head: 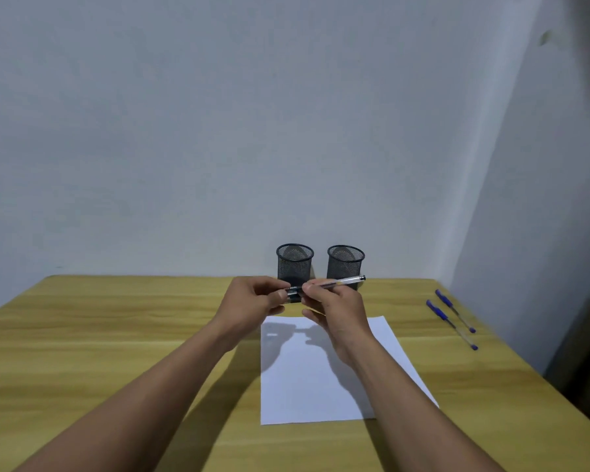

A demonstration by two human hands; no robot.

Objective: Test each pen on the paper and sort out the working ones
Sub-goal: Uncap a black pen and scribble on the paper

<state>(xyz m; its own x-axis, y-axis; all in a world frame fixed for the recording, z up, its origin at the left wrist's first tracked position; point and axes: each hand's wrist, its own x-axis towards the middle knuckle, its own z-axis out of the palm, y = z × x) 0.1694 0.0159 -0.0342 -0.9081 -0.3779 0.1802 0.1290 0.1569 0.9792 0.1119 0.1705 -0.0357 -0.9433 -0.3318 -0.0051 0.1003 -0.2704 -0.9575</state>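
Observation:
Both of my hands hold one clear pen (341,282) with a black end, raised above the far edge of the white paper (321,379). My left hand (252,301) pinches the pen's dark cap end. My right hand (334,308) grips the barrel, and the pen's tail points right. Two blue-capped pens (452,323) lie side by side on the table at the right. Two black mesh pen cups, the left cup (294,264) and the right cup (345,265), stand behind my hands by the wall; no pens stick out of them.
The wooden table (116,335) runs up to a pale wall at the back. Its right edge falls off close to the two blue pens, beside a wall corner.

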